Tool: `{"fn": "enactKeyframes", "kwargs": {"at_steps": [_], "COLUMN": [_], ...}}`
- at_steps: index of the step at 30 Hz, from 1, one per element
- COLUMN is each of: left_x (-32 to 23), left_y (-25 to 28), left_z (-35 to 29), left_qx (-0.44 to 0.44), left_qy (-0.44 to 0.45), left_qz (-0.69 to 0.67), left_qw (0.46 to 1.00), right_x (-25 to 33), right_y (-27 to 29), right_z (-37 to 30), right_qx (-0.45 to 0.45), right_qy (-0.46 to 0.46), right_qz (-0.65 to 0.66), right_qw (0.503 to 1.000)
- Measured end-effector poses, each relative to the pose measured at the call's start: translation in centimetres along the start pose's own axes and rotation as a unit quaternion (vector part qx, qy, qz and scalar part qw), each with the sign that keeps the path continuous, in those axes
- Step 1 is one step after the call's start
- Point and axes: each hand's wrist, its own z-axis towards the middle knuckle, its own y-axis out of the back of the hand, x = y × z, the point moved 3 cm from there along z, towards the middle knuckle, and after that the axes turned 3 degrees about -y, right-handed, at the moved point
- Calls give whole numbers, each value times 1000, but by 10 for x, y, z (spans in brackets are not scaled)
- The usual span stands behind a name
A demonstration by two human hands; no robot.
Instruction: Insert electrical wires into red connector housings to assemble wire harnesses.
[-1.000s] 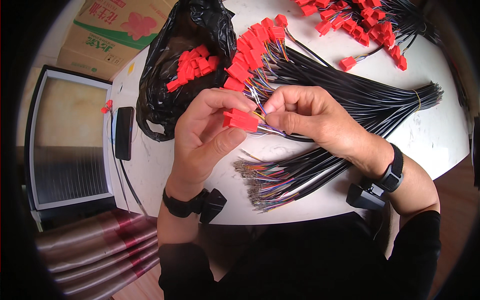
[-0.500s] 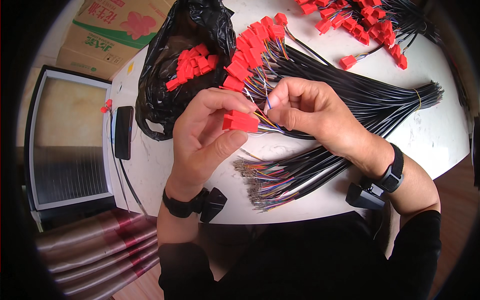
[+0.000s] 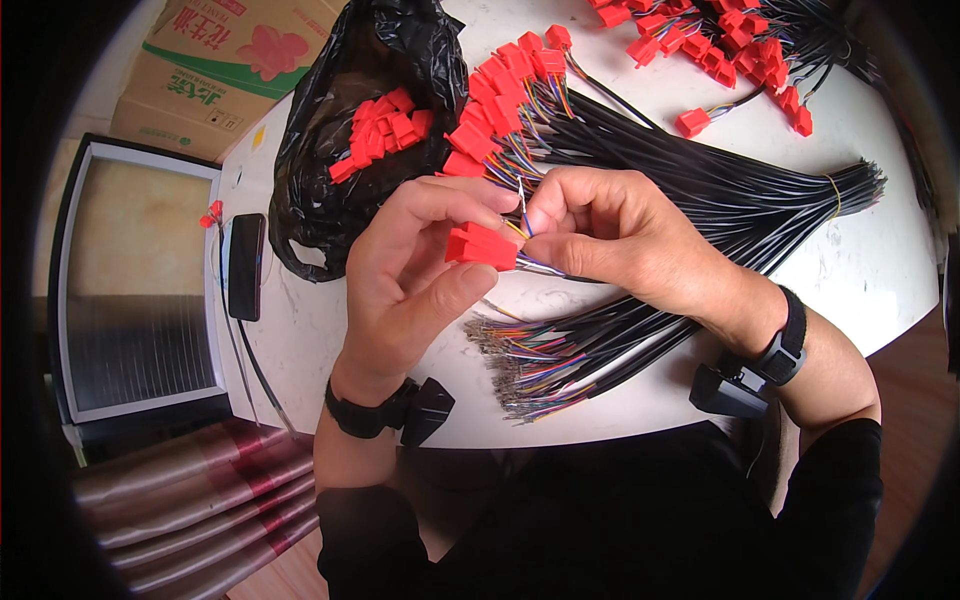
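Your left hand [image 3: 410, 275] grips the red connector [image 3: 482, 246] while your right hand [image 3: 610, 235] pinches what seems a thin wire [image 3: 522, 205], which next needs lining up with a slot above the table's [image 3: 860, 270] near edge.

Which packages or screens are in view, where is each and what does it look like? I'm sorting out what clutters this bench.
Cardboard box: upper left beyond the table, brown with a green band and a pink flower print.
Black plastic bag: on the table's upper left, crumpled and open, red connectors inside.
Phone: left table edge, flat dark slab, screen dark.
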Motion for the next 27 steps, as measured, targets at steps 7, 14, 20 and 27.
{"fn": "enactKeyframes", "kwargs": {"at_steps": [7,14,20,27], "left_x": [1,3,4,5], "left_y": [1,2,0,-5], "left_z": [1,2,1,2], "left_qx": [-12,-7,-27,-59], "left_qy": [48,24,39,62], "left_qz": [10,35,30,11], "left_qw": [999,999,998,996], "right_x": [1,0,3,5], "right_y": [-1,3,3,3], "right_z": [1,2,1,1], "right_qx": [-10,-18,-21,-12], "right_qy": [4,-38,-36,-37], "right_qz": [54,96,85,107], "right_qw": [998,995,996,993]}}
